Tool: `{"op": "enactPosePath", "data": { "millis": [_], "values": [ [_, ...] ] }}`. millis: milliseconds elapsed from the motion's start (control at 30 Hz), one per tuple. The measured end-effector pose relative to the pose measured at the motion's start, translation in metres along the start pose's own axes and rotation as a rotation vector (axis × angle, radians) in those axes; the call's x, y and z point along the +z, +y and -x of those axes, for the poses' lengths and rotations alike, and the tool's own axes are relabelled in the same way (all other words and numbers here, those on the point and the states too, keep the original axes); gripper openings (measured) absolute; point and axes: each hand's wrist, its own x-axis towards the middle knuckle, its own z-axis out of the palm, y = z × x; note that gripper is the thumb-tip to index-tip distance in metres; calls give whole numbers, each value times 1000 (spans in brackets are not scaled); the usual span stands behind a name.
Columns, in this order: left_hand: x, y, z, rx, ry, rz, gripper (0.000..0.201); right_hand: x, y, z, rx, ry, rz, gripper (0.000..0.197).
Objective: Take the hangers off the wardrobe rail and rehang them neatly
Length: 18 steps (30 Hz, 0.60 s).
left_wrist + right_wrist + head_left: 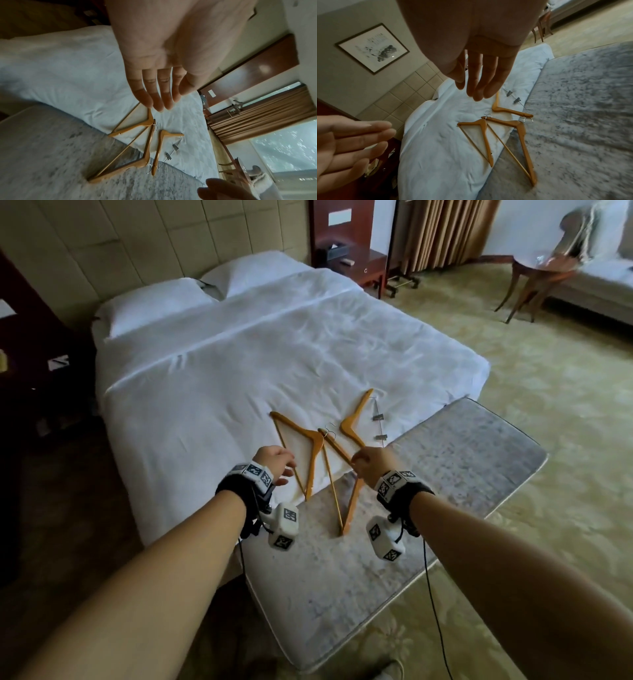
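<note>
Here my left hand (274,462) and right hand (371,465) hover just above the foot of the white-sheeted bed (212,378), apart from each other, fingers straight and loose, holding nothing. Three light-wood hangers lie in front of me, well away from any wardrobe rail, which I cannot see. The triangular wooden hanger with a crossbar (310,451) lies at about eleven o'clock from my left hand. A second barred wooden hanger (337,491) sits at six o'clock from my hands, half on the grey velvet bench (462,474) against the bed's end. The wooden hanger with a wire and two metal clips (356,417) lies at twelve o'clock from my right hand. I judge I am between taking down and rehanging. Next I should gather them by their necks, hooks facing one way, minding the hooks that nearly tangle where the hangers meet.
</note>
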Motion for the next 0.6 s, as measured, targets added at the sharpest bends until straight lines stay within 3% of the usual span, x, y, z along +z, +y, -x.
{"op": "enactPosePath", "data": {
  "millis": [200,400,600],
  "values": [
    [74,-1,-13,-173,70,142,21,-20,84,-29,88,-80,-144,28],
    [123,-13,-39,-220,212,262,17,-30,136,-52,231,-123,-275,25],
    [165,-48,-92,-392,137,285,11,-18,187,-88,477,-206,-478,18]
  ]
}}
